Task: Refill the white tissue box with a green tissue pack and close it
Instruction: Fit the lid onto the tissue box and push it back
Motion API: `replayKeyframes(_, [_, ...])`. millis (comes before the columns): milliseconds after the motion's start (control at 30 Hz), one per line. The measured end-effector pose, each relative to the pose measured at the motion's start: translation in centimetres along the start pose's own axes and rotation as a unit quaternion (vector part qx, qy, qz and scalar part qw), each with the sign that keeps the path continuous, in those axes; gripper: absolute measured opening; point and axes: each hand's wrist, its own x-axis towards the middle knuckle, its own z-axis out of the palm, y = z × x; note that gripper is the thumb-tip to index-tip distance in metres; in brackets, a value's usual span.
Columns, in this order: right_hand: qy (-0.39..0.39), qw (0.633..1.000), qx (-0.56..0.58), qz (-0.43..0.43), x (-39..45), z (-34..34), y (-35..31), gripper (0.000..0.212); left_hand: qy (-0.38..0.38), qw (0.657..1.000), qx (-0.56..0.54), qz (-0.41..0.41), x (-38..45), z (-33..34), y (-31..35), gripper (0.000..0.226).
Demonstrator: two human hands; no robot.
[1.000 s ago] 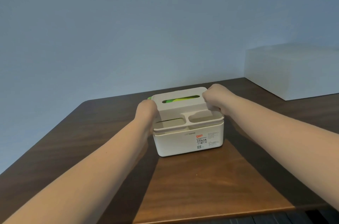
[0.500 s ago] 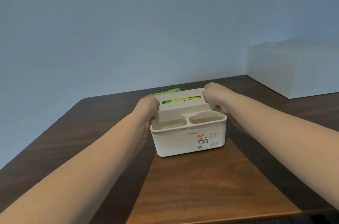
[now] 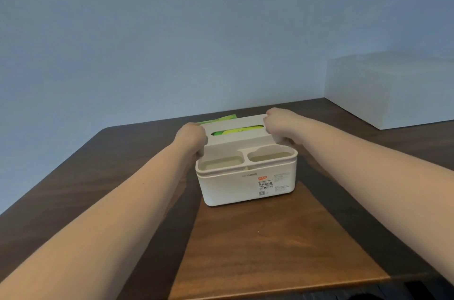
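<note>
The white tissue box (image 3: 248, 184) stands on the brown table (image 3: 270, 250). Its lid (image 3: 235, 138) sits on top, and the green tissue pack (image 3: 237, 131) shows through the lid slot. Two front compartments in the lid hold nothing visible. The left hand (image 3: 190, 136) and right hand (image 3: 280, 125) are curled closed, clamped on the lid's two ends. A second green pack (image 3: 221, 119) lies behind the box.

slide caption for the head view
Both hands, left and right, press the lid onto the white tissue box; green tissue pack visible inside.
</note>
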Motion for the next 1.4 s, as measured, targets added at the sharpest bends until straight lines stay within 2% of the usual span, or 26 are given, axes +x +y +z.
replayKeyframes(33, [0.021,1.0,-0.007,-0.005,-0.8,-0.4,-0.1,0.035,0.035,0.992,-0.117,-0.042,0.1,-0.3,0.3,0.037])
replayKeyframes(67, [0.022,0.999,0.002,-0.032,-1.4,-0.2,0.2,0.038,0.022,0.983,-0.179,-0.031,-0.2,-0.6,0.2,0.032])
replayKeyframes(133, [0.036,0.995,0.088,-0.042,-2.2,-0.1,0.8,0.043,-0.025,0.985,-0.167,-0.026,-1.3,-0.6,-0.8,0.027])
replayKeyframes(200, [0.053,0.992,0.104,-0.056,-3.6,0.5,1.7,0.055,-0.087,0.978,-0.191,-0.017,-2.1,-0.9,-3.2,0.052])
replayKeyframes(233, [0.052,0.987,0.142,-0.051,-4.3,0.8,2.0,0.059,-0.109,0.976,-0.187,0.002,-2.7,-1.1,-4.1,0.057])
replayKeyframes(367, [0.056,0.98,0.172,-0.083,-5.9,1.4,2.8,0.066,-0.153,0.969,-0.18,0.067,-5.2,-1.4,-5.0,0.034])
replayKeyframes(500, [0.007,0.973,0.206,-0.103,-7.6,1.1,3.9,0.067,-0.081,0.985,-0.135,0.066,-6.7,-1.1,-4.4,0.027])
replayKeyframes(567, [0.004,0.97,0.217,-0.108,-8.3,1.3,4.7,0.055,-0.033,0.992,-0.107,0.062,-7.0,-1.0,-4.3,0.028])
replayKeyframes(633, [0.035,0.969,0.219,-0.11,-8.8,1.8,5.3,0.038,-0.002,0.994,-0.089,0.063,-7.3,-0.8,-4.4,0.029])
replayKeyframes(767, [0.092,0.969,0.2,-0.112,-9.2,2.5,5.8,0.038,0.005,0.993,-0.098,0.062,-7.2,-0.7,-4.6,0.034])
replayKeyframes(867, [0.083,0.971,0.187,-0.123,-9.1,3.0,5.8,0.038,0.013,0.996,-0.067,0.057,-6.9,-0.2,-4.9,0.037])
replayKeyframes(1000, [0.064,0.973,0.194,-0.113,-9.0,3.1,5.9,0.035,0.013,0.996,-0.08,0.038,-7.0,0.2,-4.8,0.037])
replayKeyframes(1100, [0.027,0.974,0.21,-0.083,-9.3,2.5,5.4,0.033,0.019,0.999,-0.045,0.017,-6.7,-0.1,-4.3,0.032])
replayKeyframes(1267, [-0.043,0.951,0.303,0.036,-10.1,1.8,4.8,0.029,0.056,0.997,-0.05,-0.005,-6.6,-0.2,-3.8,0.021])
replayKeyframes(1333, [-0.047,0.937,0.34,0.055,-9.8,1.8,4.9,0.022,0.086,0.996,-0.019,0.006,-6.6,0.1,-4.0,0.026])
replayKeyframes(1400, [-0.016,0.935,0.35,0.062,-9.2,1.8,5.0,0.012,0.106,0.994,0.022,0.028,-6.7,0.5,-4.0,0.032])
